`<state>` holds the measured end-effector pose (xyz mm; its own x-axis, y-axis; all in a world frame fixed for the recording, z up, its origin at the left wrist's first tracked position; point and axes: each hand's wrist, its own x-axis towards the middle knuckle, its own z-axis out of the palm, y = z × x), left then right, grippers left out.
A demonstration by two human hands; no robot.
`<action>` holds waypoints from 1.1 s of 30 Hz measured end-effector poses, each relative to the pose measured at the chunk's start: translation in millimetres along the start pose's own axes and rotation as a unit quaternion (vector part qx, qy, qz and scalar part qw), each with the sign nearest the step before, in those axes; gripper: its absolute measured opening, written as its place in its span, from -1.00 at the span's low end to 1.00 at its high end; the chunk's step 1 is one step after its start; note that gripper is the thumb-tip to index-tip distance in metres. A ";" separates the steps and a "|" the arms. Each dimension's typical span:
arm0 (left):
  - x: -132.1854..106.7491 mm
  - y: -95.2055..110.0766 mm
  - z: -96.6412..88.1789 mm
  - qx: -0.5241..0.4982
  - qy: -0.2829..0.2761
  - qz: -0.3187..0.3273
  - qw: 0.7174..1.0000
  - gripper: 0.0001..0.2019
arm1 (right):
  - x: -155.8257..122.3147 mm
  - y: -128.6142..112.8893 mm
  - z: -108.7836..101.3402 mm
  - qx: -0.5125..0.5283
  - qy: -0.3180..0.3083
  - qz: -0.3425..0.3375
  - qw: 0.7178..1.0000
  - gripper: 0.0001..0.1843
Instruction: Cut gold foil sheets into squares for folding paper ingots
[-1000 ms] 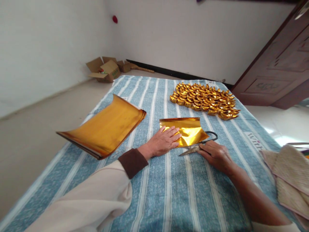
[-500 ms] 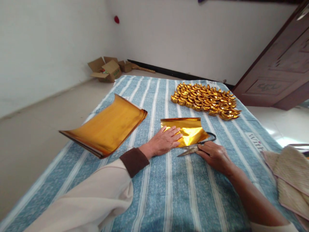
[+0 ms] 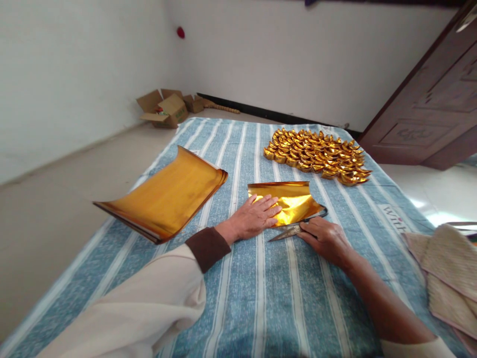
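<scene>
"How is the left hand [image 3: 250, 220] placed?"

"Your left hand lies palm down, fingers stretched out and a little spread. It rests flat on the left part of the gold sheet [image 3: 294, 206], with nothing gripped in it."

"And the right hand [image 3: 325, 239]?"

"You have that one curled around the scissors [image 3: 286, 233], thumb and fingers folded in on the handles. Part of a dark handle loop shows beyond your knuckles, and the blades point left, with the tip near your left fingers."

"Are the blades apart?"

"They look parted. The nearer one shows plainly over the striped cloth [image 3: 238, 308], while the other runs along the sheet's near edge. From this view you can't tell whether the sheet sits between them."

"Where is the sheet, exactly?"

"In front of you, on the cloth, with its far edge curled up. Its right corner reaches the handle loop."

"What else is around?"

"To your left, a stack of larger gold sheets [image 3: 164, 193] lies slantwise, its ends bending upward. Farther off and to the right, you have folded gold pieces [image 3: 316, 156] packed close together. Beyond your right forearm, beige fabric [image 3: 452, 268] lies in folds at the side. Past the cloth's far left corner, a cardboard box [image 3: 174, 110] stands on the floor with its flaps spread, next to a smaller box [image 3: 194, 103]. A brown door [image 3: 413, 119] is at the upper right."
</scene>
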<state>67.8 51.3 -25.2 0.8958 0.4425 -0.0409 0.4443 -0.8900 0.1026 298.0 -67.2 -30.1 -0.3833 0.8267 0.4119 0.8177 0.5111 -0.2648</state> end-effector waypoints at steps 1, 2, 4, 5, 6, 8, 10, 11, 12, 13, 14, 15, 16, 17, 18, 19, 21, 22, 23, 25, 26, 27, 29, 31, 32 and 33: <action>0.1 0.0 -0.2 -0.001 -0.001 0.000 1.000 -0.56 | 2.5 -0.5 1.7 0.004 0.001 0.001 1.000 -0.40; 0.1 0.1 -0.7 -0.003 -0.003 0.000 1.000 -0.56 | 5.2 -1.2 3.7 0.009 0.003 0.002 1.000 -0.39; 0.2 0.6 -2.4 -0.008 -0.007 -0.004 1.000 -0.56 | 9.8 -2.5 7.4 0.017 0.007 0.004 1.000 -0.38; 0.2 0.9 -3.4 -0.012 -0.009 -0.006 1.000 -0.56 | 10.9 -3.1 8.7 0.018 0.008 0.004 1.000 -0.38; 0.1 1.3 -4.3 -0.015 -0.013 -0.008 1.000 -0.56 | 11.0 -3.6 9.2 0.018 0.006 0.003 1.000 -0.39; 0.0 1.8 -5.8 -0.020 -0.020 -0.011 1.000 -0.55 | 8.6 -4.4 8.3 0.017 0.001 0.002 1.000 -0.41; -0.1 2.1 -6.4 -0.024 -0.025 -0.011 0.999 -0.55 | 4.8 -4.8 6.0 0.015 -0.002 0.003 1.000 -0.42; -0.2 2.1 -6.4 -0.027 -0.025 -0.011 0.999 -0.55 | 3.4 -4.8 5.0 0.014 -0.004 0.005 1.000 -0.43; -0.2 2.1 -6.3 -0.030 -0.026 -0.011 0.999 -0.55 | 2.8 -4.9 4.5 0.013 -0.005 0.007 1.000 -0.43; -0.1 2.1 -6.2 -0.032 -0.026 -0.012 0.999 -0.55 | 3.2 -5.0 4.6 0.013 -0.006 0.008 1.000 -0.44; 0.0 2.1 -6.0 -0.034 -0.027 -0.014 0.999 -0.55 | 4.4 -5.1 5.2 0.013 -0.005 0.008 1.000 -0.44; 0.2 2.0 -5.9 -0.035 -0.028 -0.016 0.999 -0.55 | 6.4 -5.4 6.4 0.015 -0.004 0.007 1.000 -0.45; 0.4 2.0 -6.0 -0.035 -0.031 -0.018 0.999 -0.54 | 8.7 -5.7 7.9 0.018 -0.002 0.005 1.000 -0.45; 0.6 2.0 -6.1 -0.035 -0.033 -0.018 0.999 -0.54 | 10.9 -6.2 9.4 0.021 -0.001 0.004 1.000 -0.45; 0.8 1.9 -6.4 -0.034 -0.035 -0.018 0.999 -0.54 | 12.7 -6.8 10.7 0.025 -0.001 0.003 1.000 -0.45; 0.9 1.8 -6.7 -0.034 -0.036 -0.016 0.999 -0.54 | 13.6 -7.4 11.6 0.027 -0.002 0.002 1.000 -0.45; 0.9 1.6 -7.3 -0.035 -0.037 -0.013 0.999 -0.54 | 12.9 -8.3 12.1 0.024 -0.005 0.003 1.000 -0.45; 0.9 1.5 -7.5 -0.037 -0.038 -0.012 0.999 -0.54 | 11.4 -8.5 11.8 0.020 -0.006 0.005 1.000 -0.45; 0.8 1.4 -7.6 -0.038 -0.039 -0.012 0.998 -0.54 | 9.8 -8.6 11.3 0.016 -0.007 0.007 1.000 -0.45; 0.7 1.3 -7.5 -0.041 -0.040 -0.013 0.998 -0.54 | 7.5 -8.8 10.4 0.010 -0.009 0.009 1.000 -0.46; 0.8 1.3 -7.3 -0.041 -0.039 -0.014 0.998 -0.54 | 7.4 -9.0 10.2 0.011 -0.010 0.009 1.000 -0.47; 0.8 1.2 -7.1 -0.041 -0.038 -0.014 0.998 -0.54 | 8.2 -9.5 10.2 0.013 -0.010 0.009 1.000 -0.48; 1.1 1.3 -7.0 -0.040 -0.036 -0.014 0.998 -0.54 | 11.2 -11.4 10.8 0.017 -0.005 0.007 1.000 -0.50; 1.2 1.4 -7.6 -0.039 -0.039 -0.015 0.998 -0.54 | 14.2 -13.6 11.4 0.020 0.001 0.004 1.000 -0.50; 1.2 1.5 -8.1 -0.039 -0.041 -0.016 0.998 -0.54 | 14.9 -14.5 11.5 0.020 0.005 0.003 1.000 -0.50; 1.2 1.6 -8.7 -0.039 -0.043 -0.016 0.998 -0.54 | 15.1 -15.1 11.6 0.019 0.006 0.002 1.000 -0.50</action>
<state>69.5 51.3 -16.5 0.8800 0.4568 -0.1304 0.4740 -0.8625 0.1774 274.9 -59.7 -30.0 -0.3743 0.8261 0.4212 0.8022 0.5163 -0.2999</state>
